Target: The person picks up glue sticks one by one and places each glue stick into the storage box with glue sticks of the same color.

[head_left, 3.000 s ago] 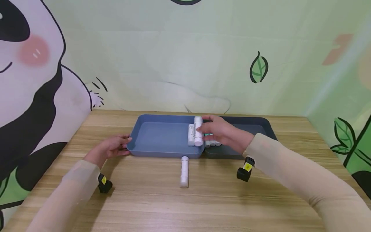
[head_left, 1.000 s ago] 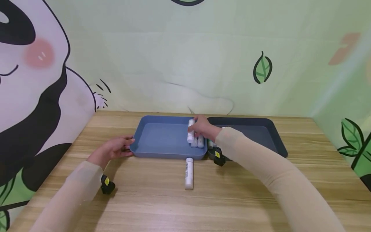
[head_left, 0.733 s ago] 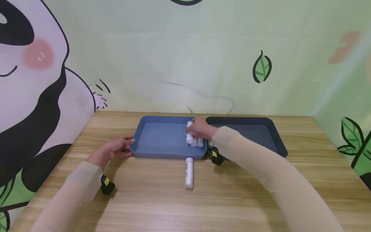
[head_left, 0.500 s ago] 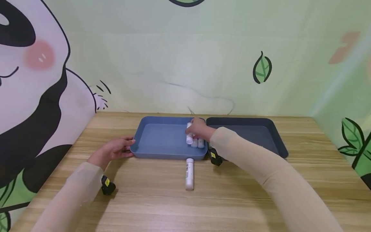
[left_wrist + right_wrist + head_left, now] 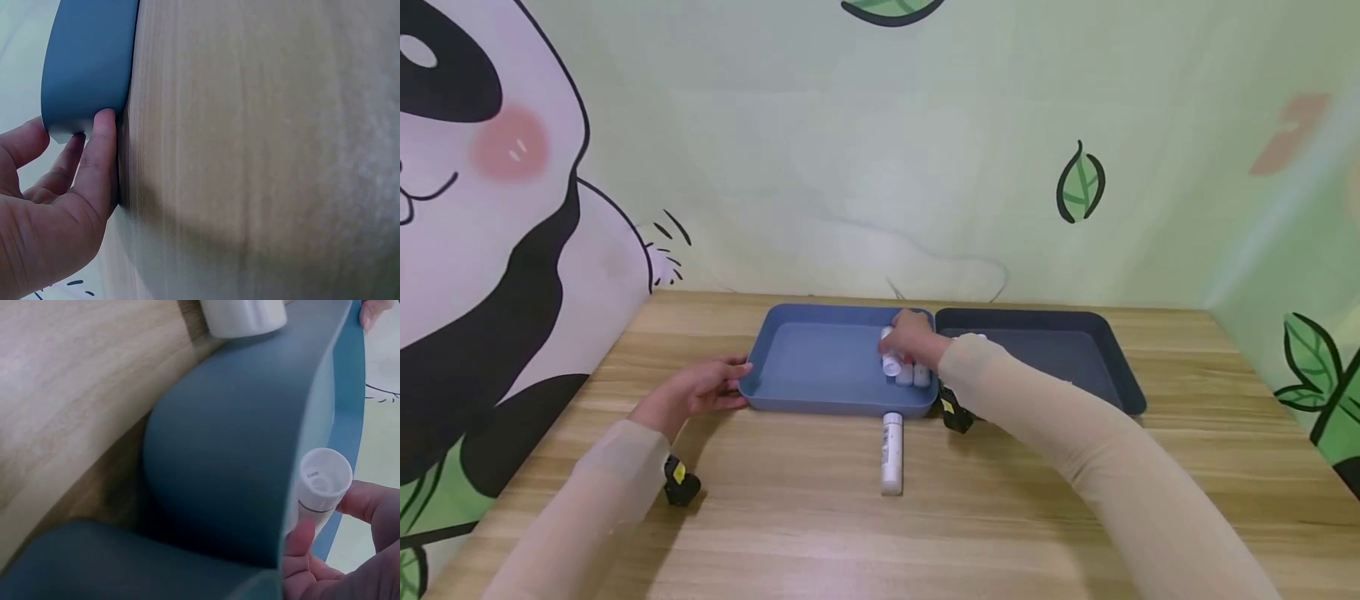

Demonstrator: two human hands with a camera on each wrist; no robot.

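Note:
In the head view my right hand [image 5: 917, 339] pinches a white glue stick [image 5: 891, 364] between thumb and fingers, inside the right end of the blue tray [image 5: 820, 407]. Its recessed round base faces the right wrist camera, and its upper part is partly behind the fingers. Two more white glue sticks [image 5: 913, 375] lie beside it, partly under the hand. At the tray's left end, my left hand [image 5: 703, 385] touches the outer wall with extended fingers, the thumb at the rim. A longer white glue stick [image 5: 891, 454] lies on the table in front of the tray.
A dark tray [image 5: 1120, 367] adjoins the blue one on the right; the right forearm covers part of it. White items show slightly at its left end. A printed wall [image 5: 880, 167] rises behind the wooden table [image 5: 775, 517].
Three seconds ago the right hand held a glue stick farther right, beside another one. Now it holds one lower and left of two lying sticks. The left hand keeps its contact with the tray.

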